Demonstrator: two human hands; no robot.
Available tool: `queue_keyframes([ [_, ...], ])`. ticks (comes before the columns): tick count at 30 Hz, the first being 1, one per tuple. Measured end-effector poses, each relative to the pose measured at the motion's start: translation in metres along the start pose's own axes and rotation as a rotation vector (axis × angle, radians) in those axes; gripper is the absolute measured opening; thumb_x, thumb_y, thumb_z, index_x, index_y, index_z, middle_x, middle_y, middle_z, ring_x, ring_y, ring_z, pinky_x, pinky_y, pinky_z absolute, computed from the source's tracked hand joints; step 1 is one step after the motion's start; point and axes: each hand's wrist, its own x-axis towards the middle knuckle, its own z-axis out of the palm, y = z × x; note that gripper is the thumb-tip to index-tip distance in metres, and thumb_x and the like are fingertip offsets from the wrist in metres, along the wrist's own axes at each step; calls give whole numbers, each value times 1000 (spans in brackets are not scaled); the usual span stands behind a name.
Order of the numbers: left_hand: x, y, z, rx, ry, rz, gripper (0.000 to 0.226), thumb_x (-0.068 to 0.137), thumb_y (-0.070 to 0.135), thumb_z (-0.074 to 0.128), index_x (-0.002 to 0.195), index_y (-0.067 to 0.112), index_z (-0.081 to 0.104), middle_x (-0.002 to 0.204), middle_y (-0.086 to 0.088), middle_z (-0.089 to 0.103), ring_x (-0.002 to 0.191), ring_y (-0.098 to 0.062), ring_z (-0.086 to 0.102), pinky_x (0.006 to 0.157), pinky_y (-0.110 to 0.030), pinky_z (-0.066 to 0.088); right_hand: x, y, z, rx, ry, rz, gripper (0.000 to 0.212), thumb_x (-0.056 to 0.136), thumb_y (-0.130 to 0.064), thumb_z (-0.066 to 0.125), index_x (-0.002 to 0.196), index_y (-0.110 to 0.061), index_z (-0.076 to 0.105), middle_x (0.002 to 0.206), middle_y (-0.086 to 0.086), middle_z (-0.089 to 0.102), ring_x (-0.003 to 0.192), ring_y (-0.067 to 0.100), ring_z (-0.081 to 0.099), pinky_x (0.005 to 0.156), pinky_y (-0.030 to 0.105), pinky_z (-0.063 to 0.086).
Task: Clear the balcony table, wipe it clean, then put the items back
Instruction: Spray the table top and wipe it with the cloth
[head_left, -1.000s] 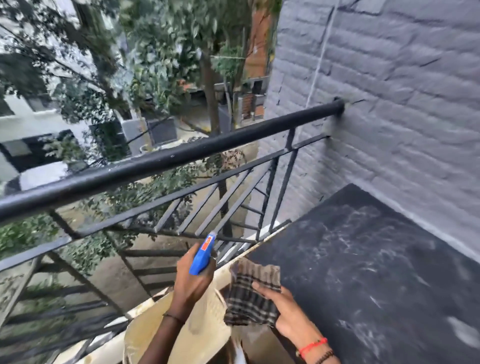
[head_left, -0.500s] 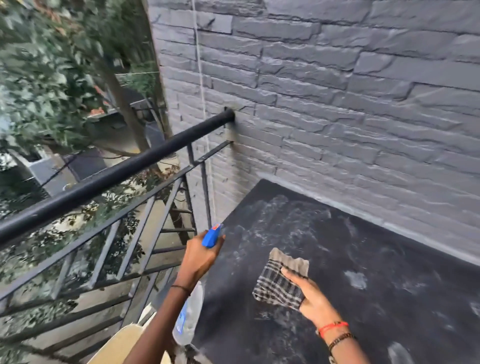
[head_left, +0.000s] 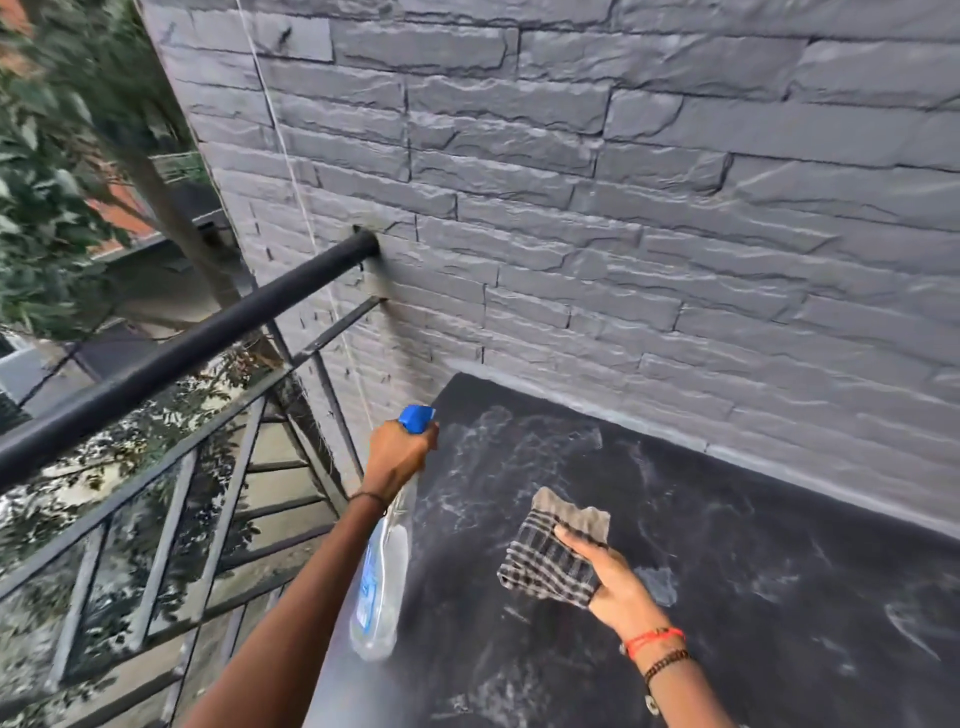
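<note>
We are curling the left grip (head_left: 397, 452) round the spray bottle (head_left: 383, 571) at the outer edge of the counter (head_left: 753, 597) and pinching the cloth (head_left: 545, 561) in the right grip (head_left: 618, 587) over its dusty top; should the left hold slacken, we are risking the bottle falling through the railing (head_left: 208, 332).

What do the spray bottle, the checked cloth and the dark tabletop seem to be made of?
The spray bottle: clear glossy plastic; its body is see-through, its head blue. The cloth: soft woven fabric, probably cotton; it folds limply, with a check. The tabletop: dark matte slab, perhaps stone or painted board; unclear.
</note>
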Motion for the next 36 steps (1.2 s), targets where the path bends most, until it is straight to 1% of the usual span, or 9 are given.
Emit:
queue_keyframes([
  [3, 22, 12, 19, -28, -50, 10, 31, 84, 24, 63, 77, -6, 71, 71, -21, 70, 55, -27, 57, 68, -39, 53, 14, -8, -1, 15, 5, -7, 39, 74, -6, 71, 111, 3, 66, 107, 26, 69, 89, 34, 71, 81, 50, 57],
  [6, 44, 19, 34, 16, -58, 27, 30, 88, 22, 62, 73, -2, 72, 73, -20, 72, 62, -28, 63, 74, -40, 55, 28, -16, -1, 39, 10, -16, 44, 75, -6, 71, 117, 4, 63, 113, 27, 66, 100, 35, 67, 93, 55, 50],
  [12, 93, 34, 49, 81, -74, 26, 33, 89, 21, 57, 70, -2, 69, 76, -24, 72, 78, -35, 69, 71, -35, 49, 56, -36, 1, 83, 64, -63, 39, 80, -3, 68, 118, 3, 62, 110, 25, 67, 87, 30, 71, 88, 47, 53],
  [16, 119, 39, 56, 165, -76, 47, 41, 91, 26, 52, 78, -8, 69, 82, -24, 71, 86, -38, 66, 72, -36, 45, 77, -52, 11, 93, 125, -80, 37, 82, -1, 67, 119, 4, 61, 115, 26, 64, 92, 31, 67, 95, 53, 49],
  [23, 121, 43, 76, 171, -147, 65, 35, 91, 21, 55, 87, -10, 69, 91, -29, 71, 92, -40, 67, 85, -45, 51, 97, -76, 16, 71, 192, -58, 17, 80, -3, 71, 97, -4, 68, 88, 17, 74, 87, 29, 68, 76, 44, 56],
  [27, 102, 43, 87, 127, -230, 63, 39, 90, 26, 55, 84, -10, 69, 89, -29, 71, 91, -42, 67, 87, -45, 52, 104, -82, 8, 64, 222, -56, 21, 76, -3, 74, 96, -5, 68, 98, 20, 70, 97, 31, 66, 95, 52, 50],
  [30, 82, 45, 98, 184, -297, 100, 43, 93, 31, 52, 78, -7, 65, 89, -28, 70, 89, -40, 67, 87, -43, 51, 104, -87, -2, 52, 257, -55, 24, 75, -5, 76, 98, -5, 68, 102, 20, 70, 97, 31, 66, 97, 51, 48],
  [34, 60, 48, 108, 100, -306, 97, 35, 88, 31, 60, 76, -2, 63, 74, -16, 69, 51, -16, 65, 56, -27, 55, 99, -90, -18, 57, 281, -64, 27, 69, -8, 78, 94, -6, 69, 87, 17, 74, 83, 28, 71, 90, 49, 52],
  [36, 50, 49, 109, 109, -307, 117, 30, 88, 29, 59, 71, 4, 60, 66, -12, 65, 45, -14, 60, 53, -29, 53, 92, -89, -23, 58, 274, -61, 26, 73, -7, 76, 97, -5, 68, 97, 20, 71, 89, 29, 68, 95, 51, 50],
])
